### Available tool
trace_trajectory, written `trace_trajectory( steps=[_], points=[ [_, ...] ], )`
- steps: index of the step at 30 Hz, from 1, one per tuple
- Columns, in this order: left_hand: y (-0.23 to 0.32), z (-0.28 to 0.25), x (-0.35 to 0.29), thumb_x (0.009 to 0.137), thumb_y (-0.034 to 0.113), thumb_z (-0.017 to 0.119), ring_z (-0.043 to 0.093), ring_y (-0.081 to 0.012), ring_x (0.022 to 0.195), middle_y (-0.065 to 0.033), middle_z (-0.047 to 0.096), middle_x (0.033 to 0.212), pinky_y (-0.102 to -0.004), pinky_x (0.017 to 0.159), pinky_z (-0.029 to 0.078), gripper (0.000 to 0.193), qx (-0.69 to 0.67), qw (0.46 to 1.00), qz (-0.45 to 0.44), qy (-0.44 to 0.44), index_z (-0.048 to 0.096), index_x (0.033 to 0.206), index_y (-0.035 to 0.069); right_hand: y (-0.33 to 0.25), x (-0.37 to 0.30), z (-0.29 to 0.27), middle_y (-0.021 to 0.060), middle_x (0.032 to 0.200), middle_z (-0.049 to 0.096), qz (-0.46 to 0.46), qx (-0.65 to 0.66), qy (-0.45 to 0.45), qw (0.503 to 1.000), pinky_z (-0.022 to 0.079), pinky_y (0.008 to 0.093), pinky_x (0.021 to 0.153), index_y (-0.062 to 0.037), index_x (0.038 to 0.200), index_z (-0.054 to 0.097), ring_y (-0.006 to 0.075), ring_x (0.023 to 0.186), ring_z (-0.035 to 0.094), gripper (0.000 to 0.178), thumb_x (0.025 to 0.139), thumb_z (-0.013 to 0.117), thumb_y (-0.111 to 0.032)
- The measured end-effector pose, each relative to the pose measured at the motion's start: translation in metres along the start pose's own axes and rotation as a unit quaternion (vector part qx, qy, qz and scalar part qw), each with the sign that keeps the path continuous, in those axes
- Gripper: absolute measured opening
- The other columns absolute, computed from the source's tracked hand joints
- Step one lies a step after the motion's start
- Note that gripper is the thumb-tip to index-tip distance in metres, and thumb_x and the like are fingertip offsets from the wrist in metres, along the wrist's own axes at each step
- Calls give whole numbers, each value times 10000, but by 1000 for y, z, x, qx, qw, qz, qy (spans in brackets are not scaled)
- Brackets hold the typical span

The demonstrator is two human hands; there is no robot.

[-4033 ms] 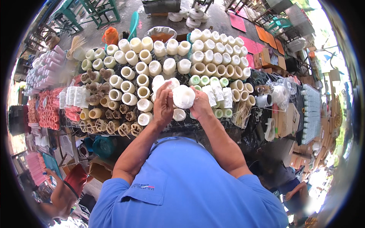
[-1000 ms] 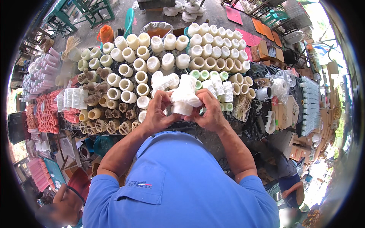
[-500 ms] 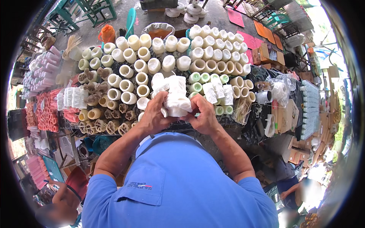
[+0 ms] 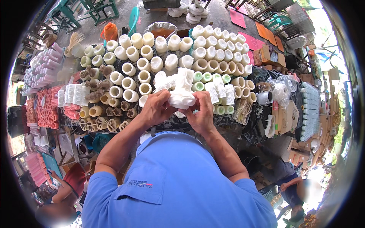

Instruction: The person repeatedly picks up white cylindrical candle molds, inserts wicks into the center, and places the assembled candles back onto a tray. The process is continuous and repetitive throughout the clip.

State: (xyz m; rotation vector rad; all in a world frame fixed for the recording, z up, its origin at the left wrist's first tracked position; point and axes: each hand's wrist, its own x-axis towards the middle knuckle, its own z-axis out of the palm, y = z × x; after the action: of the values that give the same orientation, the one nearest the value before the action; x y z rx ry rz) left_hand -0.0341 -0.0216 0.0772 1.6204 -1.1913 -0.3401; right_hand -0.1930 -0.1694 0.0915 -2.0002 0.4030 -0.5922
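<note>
Between my two hands is a white sculpted candle, its rounded, ridged end facing me. My left hand grips it at the left side with bent fingers. On the opposite side my right hand pinches its edge with the thumb underneath. Just beyond stand more white sculpted candles, partly hidden by the held one. Right of my right hand are white carved candles among pale green cylinders. Cream hollow wax cylinders stand to the left of my hands.
Rows of cream cylinders fill the table's far side. Pink tubular pieces and lilac ones lie at far left. Cardboard boxes and a plastic bag are at right. Other people sit at lower left and lower right.
The white candle has been turned, so its rounded end now shows more fully. My right hand has shifted its grip along the edge. The whole view has moved slightly.
</note>
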Motion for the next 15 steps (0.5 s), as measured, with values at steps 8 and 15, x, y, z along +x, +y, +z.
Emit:
trace_trajectory(
  steps=[8,15],
  points=[
    [-4,4,13,778,69,892,702,-340,973,-163,673,1115,-434,834,585,692,7,1000,-3,-31,469,1325,60,4,24,-31,173,1197,524,20,-38,-126,991,569,436,821,-33,1193,534,336,1003,603,652,730,987,-116],
    [3,-7,13,613,211,977,691,-367,924,-148,664,1058,-448,785,563,642,53,990,111,-74,604,1111,50,-3,15,-40,117,1194,544,-94,-51,-135,985,595,287,681,-24,1162,519,186,882,667,744,666,1046,-198]
  ],
)
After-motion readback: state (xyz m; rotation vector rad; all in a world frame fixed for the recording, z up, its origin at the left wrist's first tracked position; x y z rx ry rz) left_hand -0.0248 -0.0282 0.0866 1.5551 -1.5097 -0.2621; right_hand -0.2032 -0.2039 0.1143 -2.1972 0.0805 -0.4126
